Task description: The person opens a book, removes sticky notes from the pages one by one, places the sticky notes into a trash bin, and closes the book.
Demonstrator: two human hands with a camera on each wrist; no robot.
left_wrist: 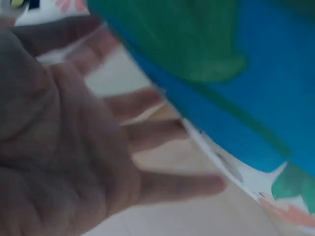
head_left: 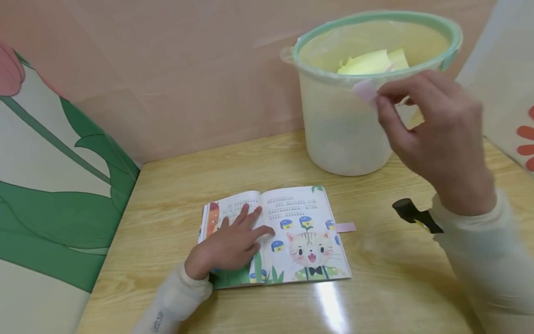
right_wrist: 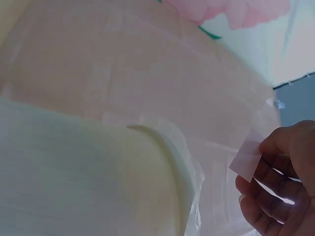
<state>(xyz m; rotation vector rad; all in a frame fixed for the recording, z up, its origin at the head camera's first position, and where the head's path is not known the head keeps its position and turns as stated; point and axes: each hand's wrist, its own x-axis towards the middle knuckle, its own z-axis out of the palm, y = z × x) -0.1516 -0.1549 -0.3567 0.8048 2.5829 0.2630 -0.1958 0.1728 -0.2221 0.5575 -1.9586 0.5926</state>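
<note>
On my feed, an open picture book lies on the wooden table, a pink tab poking out past its right page. The left hand rests across the left page, its fingers spread and gripping nothing, hiding part of the print and picture. I see the right hand raised near the rim of a pale bin, thumb and finger pinching a small pink slip. From the head camera, that hand and slip block part of the bin's front and rim. Yellow paper shows inside, under the green edge. A black fitting sits at the right cuff. A painted flower panel stands along the left, with a pinkish wall behind.

The right wrist view gives me the slip against the wall, with a gap between it and the bin, plus a clear bag over the rim; the bin's contents show only from the head. The left wrist view adds the bare palm beside a blurred blue-and-green surface; I can't tell which part of the scene that is.
</note>
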